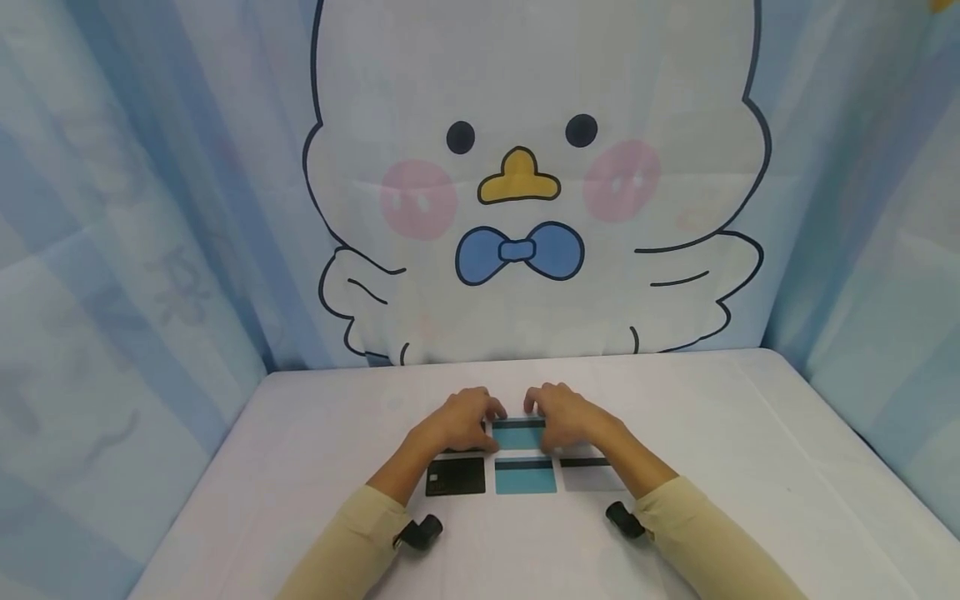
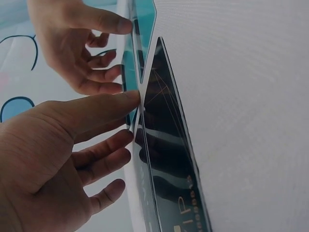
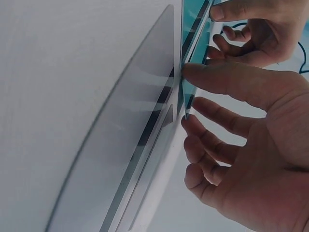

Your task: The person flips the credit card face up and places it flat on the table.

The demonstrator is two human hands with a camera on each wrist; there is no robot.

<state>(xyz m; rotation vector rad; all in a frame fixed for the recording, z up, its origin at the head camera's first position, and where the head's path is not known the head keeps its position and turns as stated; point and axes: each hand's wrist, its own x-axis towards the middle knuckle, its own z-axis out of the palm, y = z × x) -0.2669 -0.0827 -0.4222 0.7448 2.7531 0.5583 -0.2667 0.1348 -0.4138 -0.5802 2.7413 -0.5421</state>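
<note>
Bracketing the rear teal magnetic-stripe card from both ends, the left hand and the right hand stand apart, with the card between them. The card lies in the middle column of the back row on the white table, directly ahead of the person. Its long axis runs left to right, in line with the gap from hand to hand, and its dark stripe follows the far long edge. The left hand occupies the left short end and the right hand the right short end; neither is judged nearer. At each end the thumb is on the near side and the forefinger on the far side, both bent, and the wrist views support a light pinch at the corners. Whether the card is raised from the surface cannot be told. The front teal magnetic-stripe card lies just nearer the person, its long axis roughly parallel and a narrow strip of table between. To the left are the front black chip card and the rear black card, the latter largely covered by the left hand in the head view. To the right lies the front grey magnetic-stripe card, partly under the right forearm. The governing relation, in this assessment, is end-to-end alignment: both hands share one axis along the card's length.
</note>
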